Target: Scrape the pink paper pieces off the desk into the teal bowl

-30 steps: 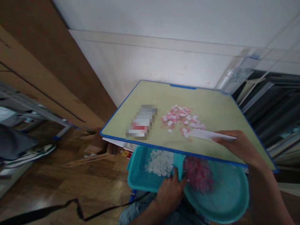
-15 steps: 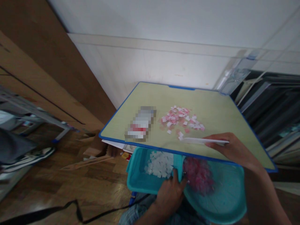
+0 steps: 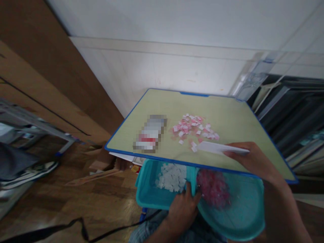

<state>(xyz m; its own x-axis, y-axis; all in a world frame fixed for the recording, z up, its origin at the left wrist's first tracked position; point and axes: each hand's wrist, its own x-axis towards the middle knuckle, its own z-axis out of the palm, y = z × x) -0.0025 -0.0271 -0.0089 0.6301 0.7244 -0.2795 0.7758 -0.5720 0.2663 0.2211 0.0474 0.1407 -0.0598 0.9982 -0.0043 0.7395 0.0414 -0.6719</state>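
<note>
My right hand [image 3: 250, 155] is closed on one end of a thin white flat strip [image 3: 212, 147], perhaps card or plastic. The strip's far end is close to a few small white squares [image 3: 193, 147] on the yellow-green board [image 3: 222, 111]. Farther in lies a loose pile of small white and pink pieces [image 3: 189, 126]. Below the board's front edge, my left hand [image 3: 183, 206] is closed over the rims where a rectangular teal tub [image 3: 149, 199] and a rounded teal basin [image 3: 250, 206] meet. White squares [image 3: 172, 177] lie in the tub, and a pinkish-red translucent heap [image 3: 214, 189] in the basin.
A pixelated flat object [image 3: 150, 133] lies on the board's left side. A white wall [image 3: 162, 64] rises behind the board. Dark flat panels [image 3: 298, 101] stand at the right. Cardboard [image 3: 101, 162] and a black strap [image 3: 76, 221] are at the lower left, near another person's shoe [image 3: 32, 175].
The white strip has tilted in my right hand, so more of its broad face shows. The view has shifted slightly; my left hand stays at the rims.
</note>
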